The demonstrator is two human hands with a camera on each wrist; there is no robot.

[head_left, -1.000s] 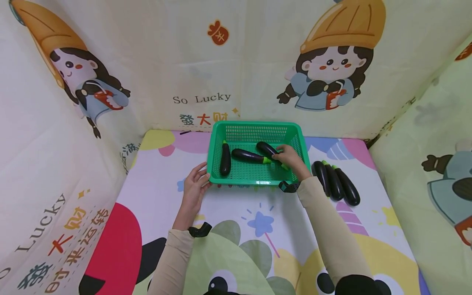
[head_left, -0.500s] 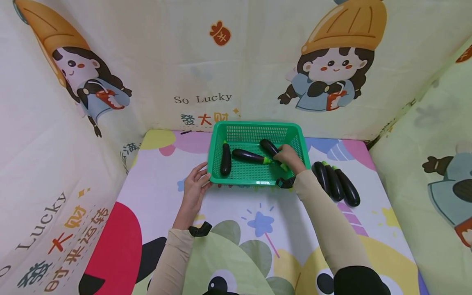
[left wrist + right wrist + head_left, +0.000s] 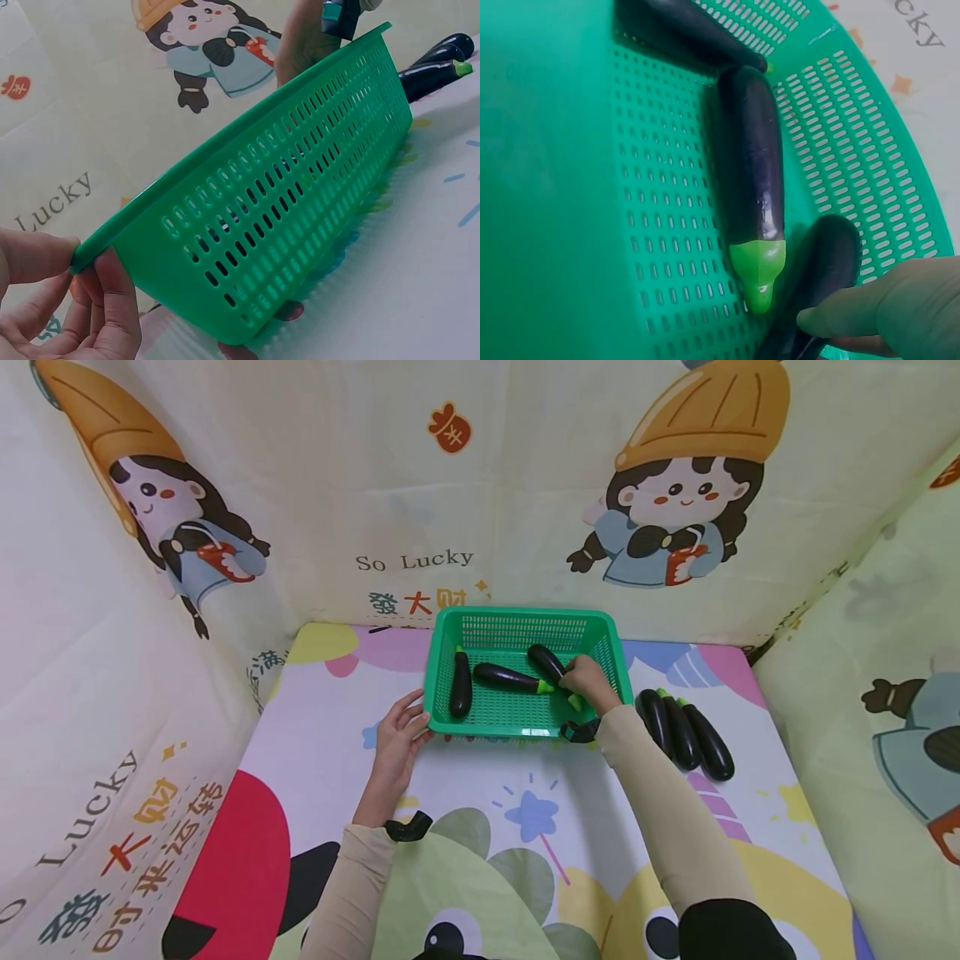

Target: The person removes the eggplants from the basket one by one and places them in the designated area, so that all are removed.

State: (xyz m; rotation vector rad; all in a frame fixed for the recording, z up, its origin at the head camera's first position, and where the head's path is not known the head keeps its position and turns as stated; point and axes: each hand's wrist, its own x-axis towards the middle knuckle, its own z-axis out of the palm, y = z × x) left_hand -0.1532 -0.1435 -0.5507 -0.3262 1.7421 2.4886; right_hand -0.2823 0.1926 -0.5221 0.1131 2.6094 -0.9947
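A green plastic basket stands on the table, with several dark purple eggplants in and beside it. My left hand pinches its left rim, thumb above and fingers below, as the left wrist view shows at the basket corner. Inside, at the right, my right hand grips an eggplant near its green stem end. That eggplant slants, and its lower part is partly hidden by my fingers. Left of it lies a second eggplant, crosswise; a third eggplant lies lengthwise along the left wall.
To the right of the basket, three more eggplants lie side by side on the table, under a printed cloth pattern of cartoon shapes. A patterned fabric wall rises close behind the basket, with others at both sides.
The eggplant in my right hand has turned slightly, its far end swinging right so that it points more away from me. My left hand has stayed on the basket rim.
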